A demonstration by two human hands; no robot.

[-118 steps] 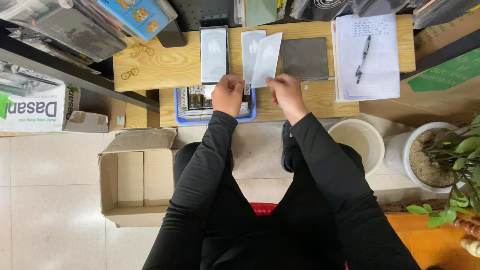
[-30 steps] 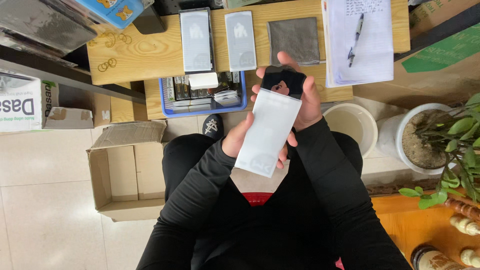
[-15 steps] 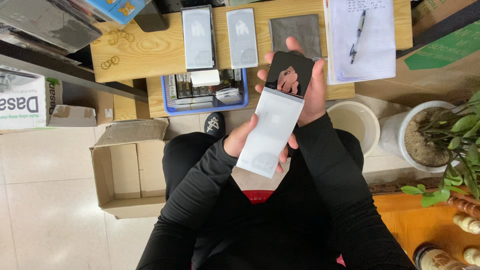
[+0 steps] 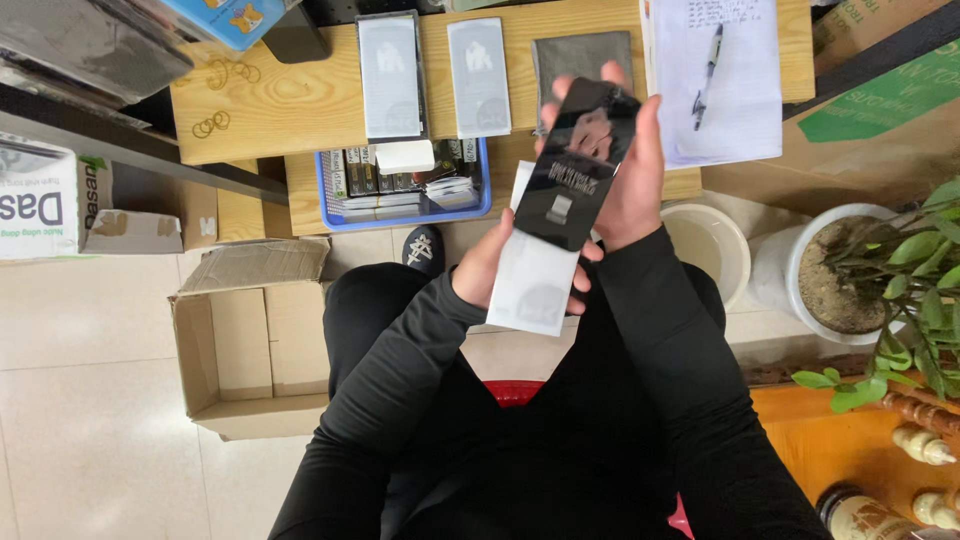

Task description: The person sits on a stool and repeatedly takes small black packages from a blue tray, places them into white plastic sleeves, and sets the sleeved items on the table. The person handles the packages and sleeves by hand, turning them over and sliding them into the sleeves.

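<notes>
While the person sits on a red stool (image 4: pixel 515 390), both hands are up over the lap, in front of a low wooden table (image 4: pixel 300 100). The right hand (image 4: pixel 635 180) holds a flat black glossy sheet (image 4: pixel 580 165), with the fingers curled round its far edge and the thumb on the near side. The black sheet is tilted and lies partly over a white paper sleeve (image 4: pixel 535 275). The left hand (image 4: pixel 485 275) pinches the white paper sleeve at its left edge, thumb on top. The two things touch where they overlap.

On the table lie two more white packets (image 4: pixel 435 75) side by side, a grey cloth (image 4: pixel 575 55), and a sheet of paper (image 4: pixel 715 85) with a pen (image 4: pixel 705 60) on it. A blue tray (image 4: pixel 405 185) full of small boxes sits at the near edge. An open cardboard box (image 4: pixel 255 340) stands on the floor to the left. A white bucket (image 4: pixel 710 245) and a potted plant (image 4: pixel 880 270) stand to the right.
</notes>
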